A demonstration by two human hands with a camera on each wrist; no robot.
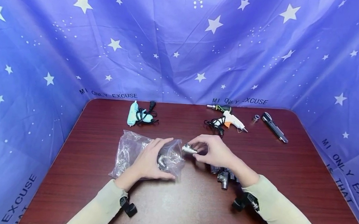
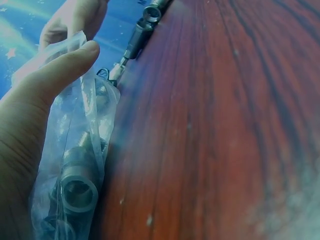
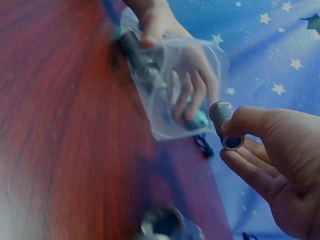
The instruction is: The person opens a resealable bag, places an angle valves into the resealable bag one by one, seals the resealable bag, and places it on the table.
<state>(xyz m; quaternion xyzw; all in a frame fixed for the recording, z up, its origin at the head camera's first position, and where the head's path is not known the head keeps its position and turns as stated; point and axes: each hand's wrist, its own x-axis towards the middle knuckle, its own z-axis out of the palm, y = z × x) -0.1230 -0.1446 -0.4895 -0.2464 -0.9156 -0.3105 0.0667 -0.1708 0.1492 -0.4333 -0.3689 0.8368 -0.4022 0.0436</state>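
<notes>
A clear plastic bag [image 1: 127, 150] lies on the table with metal pipe fittings [image 2: 77, 187] inside. My left hand [image 1: 149, 161] grips it near its mouth, thumb on the near side and fingers on the far side, spread apart. The mouth faces my right hand [image 1: 215, 151], which pinches a short silvery pipe fitting [image 3: 225, 125] between thumb and fingers just right of the bag. In the right wrist view the fitting's open round end shows. Under my right forearm several dark metal pipe fittings [image 1: 223, 178], one a tee, lie partly hidden.
Along the back stand a light-blue glue gun [image 1: 135, 113] with a wrapped cord, a white glue gun [image 1: 234, 121], and a dark-handled screwdriver [image 1: 222, 108]. A small metal ring-shaped part [image 1: 256, 118] and a utility knife [image 1: 274, 127] lie at back right. Starry blue cloth [image 1: 185, 38] hangs behind.
</notes>
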